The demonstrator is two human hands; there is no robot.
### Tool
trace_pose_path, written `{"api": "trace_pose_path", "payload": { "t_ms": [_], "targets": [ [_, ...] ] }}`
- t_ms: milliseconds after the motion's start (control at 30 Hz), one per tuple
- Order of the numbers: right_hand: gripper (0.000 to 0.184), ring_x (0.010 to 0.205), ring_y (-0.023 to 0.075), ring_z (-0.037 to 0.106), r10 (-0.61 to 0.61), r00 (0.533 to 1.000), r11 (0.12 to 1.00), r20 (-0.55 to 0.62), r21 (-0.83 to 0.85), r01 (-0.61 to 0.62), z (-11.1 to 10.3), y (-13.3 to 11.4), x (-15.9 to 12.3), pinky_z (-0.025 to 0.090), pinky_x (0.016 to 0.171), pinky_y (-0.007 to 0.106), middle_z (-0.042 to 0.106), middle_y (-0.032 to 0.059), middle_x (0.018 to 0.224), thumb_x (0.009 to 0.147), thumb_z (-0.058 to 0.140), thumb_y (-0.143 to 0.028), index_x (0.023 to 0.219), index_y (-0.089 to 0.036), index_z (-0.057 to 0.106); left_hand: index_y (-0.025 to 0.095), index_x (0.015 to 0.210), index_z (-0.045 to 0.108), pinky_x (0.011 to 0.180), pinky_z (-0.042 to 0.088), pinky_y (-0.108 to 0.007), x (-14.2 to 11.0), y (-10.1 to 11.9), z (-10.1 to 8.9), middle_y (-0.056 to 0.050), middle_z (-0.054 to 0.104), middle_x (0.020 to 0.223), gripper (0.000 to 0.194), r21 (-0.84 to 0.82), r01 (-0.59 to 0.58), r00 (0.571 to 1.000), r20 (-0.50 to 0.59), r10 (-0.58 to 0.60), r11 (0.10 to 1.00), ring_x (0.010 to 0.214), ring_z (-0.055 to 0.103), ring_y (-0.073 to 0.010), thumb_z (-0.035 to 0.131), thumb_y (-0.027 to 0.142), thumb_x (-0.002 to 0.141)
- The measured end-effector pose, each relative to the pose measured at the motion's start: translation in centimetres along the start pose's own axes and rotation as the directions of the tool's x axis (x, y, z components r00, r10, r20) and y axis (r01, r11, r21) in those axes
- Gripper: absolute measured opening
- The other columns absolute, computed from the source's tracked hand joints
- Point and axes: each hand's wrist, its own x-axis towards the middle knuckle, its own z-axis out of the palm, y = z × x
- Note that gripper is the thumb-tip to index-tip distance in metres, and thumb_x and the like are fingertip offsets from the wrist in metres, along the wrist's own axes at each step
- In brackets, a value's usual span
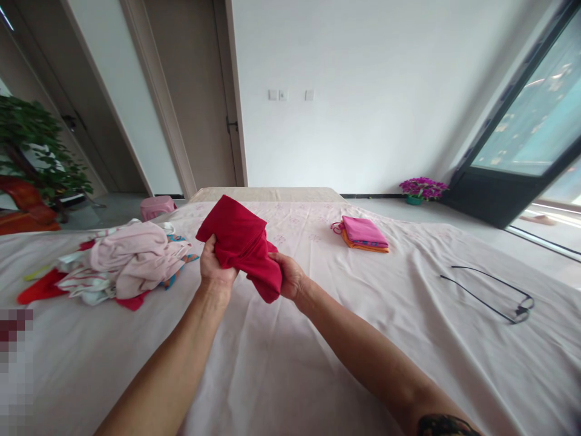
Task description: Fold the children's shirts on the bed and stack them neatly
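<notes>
A dark red cloth garment [238, 233], partly folded, is held up above the bed in both hands; its exact kind does not show. My left hand [216, 263] grips it from below on the left, thumb on the front side. My right hand [290, 275] is closed on the right part, where the fabric bunches and hangs down. To the left lies a loose heap of clothes [136, 254] in pink, white, red and blue. Right of the hands rests a small stack of folded clothes [363, 233], pink on top and orange beneath.
A pale sheet [281, 375] with wrinkles covers the bed. Black-framed eyeglasses [512, 309] lie at the right. Beyond the bed are a pink stool [157, 207], a pot of purple flowers [422, 189] and a leafy plant [40, 145].
</notes>
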Motion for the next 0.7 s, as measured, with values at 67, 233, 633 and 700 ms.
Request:
{"api": "trace_pose_path", "payload": {
  "t_ms": [67,233,633,700],
  "targets": [
    [0.023,0.083,0.0217,0.069,-0.103,0.991,0.995,-0.085,-0.018,0.102,-0.1,-0.8,-0.9,0.055,0.085,0.038,0.073,0.0068,0.084,0.085,0.05,-0.019,0.105,-0.014,0.059,0.02,0.129,0.062,0.096,0.053,-0.042,-0.5,0.3,-0.6,-0.006,0.078,0.098,0.038,0.019,-0.051,0.995,-0.082,0.053,0.998,0.092,0.073,-0.0203,0.041,0.03,0.099],
    [0.022,0.077,0.0196,0.068,0.025,0.999,0.883,-0.025,-0.468,-0.034,-2.0,-0.7,-4.0,0.055,0.076,0.032,0.072,0.0062,0.082,0.081,0.064,-0.028,0.099,-0.015,0.064,0.013,0.134,0.056,0.092,0.056,-0.041,-1.6,-0.2,-3.8,-0.012,0.076,0.104,0.047,0.18,0.08,0.971,-0.238,-0.036,0.98,0.095,0.073,-0.0219,0.03,0.037,0.102],
    [0.063,0.126,0.0278,0.05,-0.053,0.818,-0.479,0.573,-0.733,0.483,-1.3,-0.4,-3.5,0.041,0.102,0.041,0.058,0.0079,0.136,0.078,0.068,-0.03,0.139,-0.026,0.051,0.015,0.125,0.063,0.105,0.046,-0.034,-8.6,-1.6,-6.2,-0.01,0.07,0.122,0.044,0.523,0.385,0.902,-0.037,-0.431,0.761,0.116,0.063,-0.0228,0.07,0.026,0.083],
    [0.065,0.126,0.0275,0.051,0.019,0.813,-0.461,0.581,-0.717,0.523,-1.0,0.8,-2.6,0.042,0.1,0.04,0.055,0.0081,0.14,0.079,0.065,-0.027,0.142,-0.026,0.048,0.017,0.126,0.062,0.106,0.044,-0.035,-9.1,-2.2,-6.4,-0.009,0.071,0.12,0.05,0.602,0.3,0.925,0.007,-0.381,0.74,0.117,0.063,-0.0235,0.075,0.023,0.078]
  ]
}}
